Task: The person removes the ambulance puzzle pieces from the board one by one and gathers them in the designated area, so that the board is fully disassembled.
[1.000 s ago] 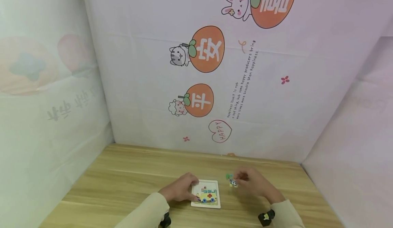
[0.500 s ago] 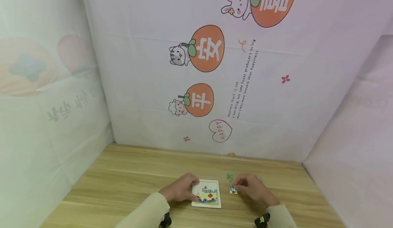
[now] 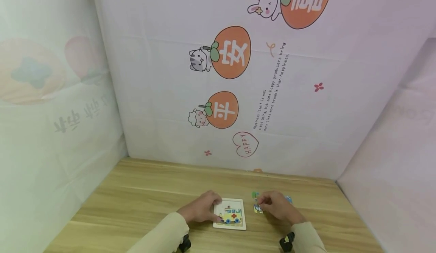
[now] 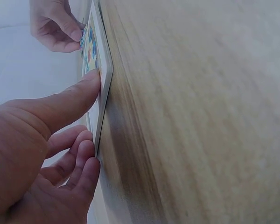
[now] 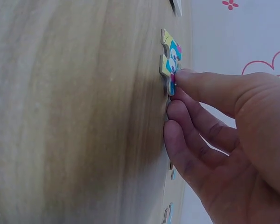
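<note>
My left hand (image 3: 202, 207) grips a small white-rimmed jigsaw board (image 3: 243, 215) at its left side. In the left wrist view the thumb presses the rim of the board (image 4: 102, 70) while the other fingers curl at its edge. A yellow ambulance picture (image 3: 233, 216) fills the board's lower part; its upper part is bare. To the right of the board, my right hand (image 3: 277, 205) pinches a jigsaw piece (image 5: 171, 58) between thumb and forefinger. That piece is yellow and blue with a cartoon eye, low over the wooden table, and its end is hidden by the fingers.
A green jigsaw piece (image 3: 254, 195) lies just beyond the held one. Behind the right hand a blue piece (image 3: 288, 199) shows on the table (image 3: 153, 200). White printed cloth walls (image 3: 170, 132) enclose the table at the back and both sides.
My right hand has shifted slightly left, and the pinched piece has turned and come nearer to me. A blue piece behind the hand has come into sight. The left hand stays on the board.
</note>
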A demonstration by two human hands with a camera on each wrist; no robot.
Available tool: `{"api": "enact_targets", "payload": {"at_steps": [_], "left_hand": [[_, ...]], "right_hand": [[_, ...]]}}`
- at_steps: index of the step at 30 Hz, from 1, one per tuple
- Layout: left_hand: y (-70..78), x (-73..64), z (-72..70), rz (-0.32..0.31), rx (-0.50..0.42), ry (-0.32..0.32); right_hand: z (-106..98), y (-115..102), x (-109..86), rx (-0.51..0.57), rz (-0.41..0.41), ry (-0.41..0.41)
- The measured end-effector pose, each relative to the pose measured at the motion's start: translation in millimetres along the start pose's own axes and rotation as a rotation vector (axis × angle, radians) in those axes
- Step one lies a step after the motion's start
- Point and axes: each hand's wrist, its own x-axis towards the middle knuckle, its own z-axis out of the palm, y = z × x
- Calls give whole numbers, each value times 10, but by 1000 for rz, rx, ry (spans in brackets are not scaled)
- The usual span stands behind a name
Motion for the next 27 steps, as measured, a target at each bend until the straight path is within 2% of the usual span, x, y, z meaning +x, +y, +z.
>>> {"api": "enact_targets", "payload": {"at_steps": [5, 11, 20, 27], "left_hand": [[-29, 28, 11, -7, 19, 1], [-44, 32, 5, -3, 14, 1], [-27, 12, -19, 12, 28, -6], [-43, 35, 12, -1, 12, -1]], "right_hand": [[-26, -28, 20, -38, 17, -17], [-111, -226, 43, -68, 0, -33], [-183, -612, 158, -179, -113, -108], [-25, -782, 302, -233, -121, -149]]}}
